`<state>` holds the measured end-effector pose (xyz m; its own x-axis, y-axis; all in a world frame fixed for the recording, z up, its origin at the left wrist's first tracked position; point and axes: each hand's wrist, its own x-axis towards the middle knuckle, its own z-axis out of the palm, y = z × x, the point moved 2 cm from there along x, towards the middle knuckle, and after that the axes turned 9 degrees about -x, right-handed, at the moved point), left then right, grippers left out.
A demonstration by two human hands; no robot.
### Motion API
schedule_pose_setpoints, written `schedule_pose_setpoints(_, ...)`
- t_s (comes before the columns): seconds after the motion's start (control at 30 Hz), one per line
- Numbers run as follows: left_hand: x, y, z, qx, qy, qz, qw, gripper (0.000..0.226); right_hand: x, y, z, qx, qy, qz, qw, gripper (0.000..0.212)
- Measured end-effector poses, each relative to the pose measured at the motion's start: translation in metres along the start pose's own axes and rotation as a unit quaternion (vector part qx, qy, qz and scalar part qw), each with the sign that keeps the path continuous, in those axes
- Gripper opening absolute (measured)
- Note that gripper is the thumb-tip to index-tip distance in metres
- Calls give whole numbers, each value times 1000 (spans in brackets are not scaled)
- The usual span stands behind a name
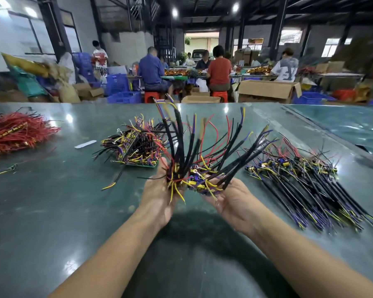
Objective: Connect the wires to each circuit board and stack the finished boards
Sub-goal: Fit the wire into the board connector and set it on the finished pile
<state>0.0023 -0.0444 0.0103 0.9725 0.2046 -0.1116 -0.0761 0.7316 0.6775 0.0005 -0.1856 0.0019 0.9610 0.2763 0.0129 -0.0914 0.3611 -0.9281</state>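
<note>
Both my hands hold a bunch of wired circuit boards [194, 179] above the green table [52, 211]. My left hand [157, 196] grips its left side, where black, red and yellow wires fan upward. My right hand [230, 201] cups the right side from below, palm up, with the blue components resting on its fingers. Beyond my hands a stack of wired boards [136, 147] sits on the table. To the right lies a spread pile of boards with long black wires [306, 181]. A heap of red wires [15, 134] lies at the far left.
A white strip [85, 144] and a loose black and yellow wire [114, 181] lie on the table left of my hands. A second green table [342, 123] stands at the right. Several people sit at benches behind, among cardboard boxes and blue crates.
</note>
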Motion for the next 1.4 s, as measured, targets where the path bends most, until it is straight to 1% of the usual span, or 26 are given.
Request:
schedule_pose_setpoints(0.1, 10, 12, -9, -17, 57, 40, 997, 37, -2, -4, -5, -7, 8, -1, 1000, 20)
schedule_pose_setpoints(0.27, 29, 28, -25, -63, 137, 144, 978, 32, -5, -7, -9, -14, 43, -4, 999, 13)
schedule_pose_setpoints(0.37, 38, 39, -38, -70, 194, 164, 965, 31, -3, -13, -16, 3, 82, -17, 997, 14)
schedule_pose_setpoints(0.43, 48, 46, -45, -116, 178, 139, 967, 31, -3, -16, -22, 11, 106, -13, 994, 12)
schedule_pose_setpoints(0.47, 52, 49, -47, -136, 155, 121, 971, 27, -3, -16, -24, 8, 112, -10, 994, 11)
schedule_pose_setpoints(0.5, 56, 51, -49, -132, 135, 100, 977, 23, -3, -17, -25, 4, 115, -8, 993, 11)
schedule_pose_setpoints(0.53, 58, 50, -50, -98, 124, 78, 984, 18, -3, -17, -25, 2, 116, -7, 993, 12)
schedule_pose_setpoints(0.6, 64, 46, -56, -1, 132, 47, 990, 13, -3, -16, -25, -3, 121, -7, 993, 14)
schedule_pose_setpoints(0.67, 64, 43, -61, 71, 157, 38, 984, 30, -3, -15, -24, -22, 130, -3, 991, 10)
schedule_pose_setpoints(0.73, 61, 45, -65, 152, 187, 43, 970, 45, -4, -14, -23, -44, 137, -2, 990, 7)
schedule_pose_setpoints(0.8, 58, 49, -69, 264, 209, 74, 939, 66, -5, -13, -23, -63, 143, -5, 988, 9)
schedule_pose_setpoints(0.83, 56, 51, -70, 302, 213, 96, 924, 76, -5, -13, -22, -73, 150, -8, 986, 9)
schedule_pose_setpoints(0.87, 53, 52, -69, 318, 220, 128, 913, 81, -5, -14, -22, -80, 156, -11, 984, 9)
schedule_pose_setpoints(0.9, 49, 52, -66, 308, 233, 165, 908, 80, -4, -14, -23, -83, 163, -14, 983, 8)
schedule_pose_setpoints(0.93, 42, 52, -60, 275, 236, 206, 909, 74, -4, -14, -23, -85, 167, -16, 982, 9)
schedule_pose_setpoints(0.97, 34, 51, -52, 233, 219, 246, 915, 63, -4, -14, -24, -90, 168, -18, 981, 10)
schedule_pose_setpoints(1.0, 25, 49, -41, 196, 181, 281, 922, 49, -3, -13, -24, -97, 167, -18, 981, 12)
schedule_pose_setpoints(1.03, 17, 43, -32, 182, 133, 297, 928, 35, -2, -13, -24, -106, 165, -17, 980, 15)
schedule_pose_setpoints(1.07, 11, 36, -23, 193, 85, 288, 934, 25, -2, -12, -23, -117, 163, -17, 979, 19)
schedule_pose_setpoints(1.1, 7, 26, -15, 219, 41, 258, 940, 19, -2, -10, -23, -129, 163, -16, 978, 23)
schedule_pose_setpoints(1.17, -1, 6, -6, 268, -29, 160, 950, 17, -1, -6, -21, -165, 159, -11, 973, 24)
schedule_pose_setpoints(1.2, -5, -4, -3, 273, -55, 105, 955, 15, 0, -3, -20, -189, 152, -6, 970, 21)
schedule_pose_setpoints(1.27, -11, -19, 0, 236, -98, 6, 967, 16, -1, 1, -16, -235, 134, 0, 963, 17)
schedule_pose_setpoints(1.3, -13, -24, 0, 213, -112, -24, 970, 18, -2, 2, -15, -252, 127, 2, 959, 17)
schedule_pose_setpoints(1.4, -11, -26, -2, 180, -122, -51, 975, 17, -4, 2, -10, -272, 96, -8, 958, 17)
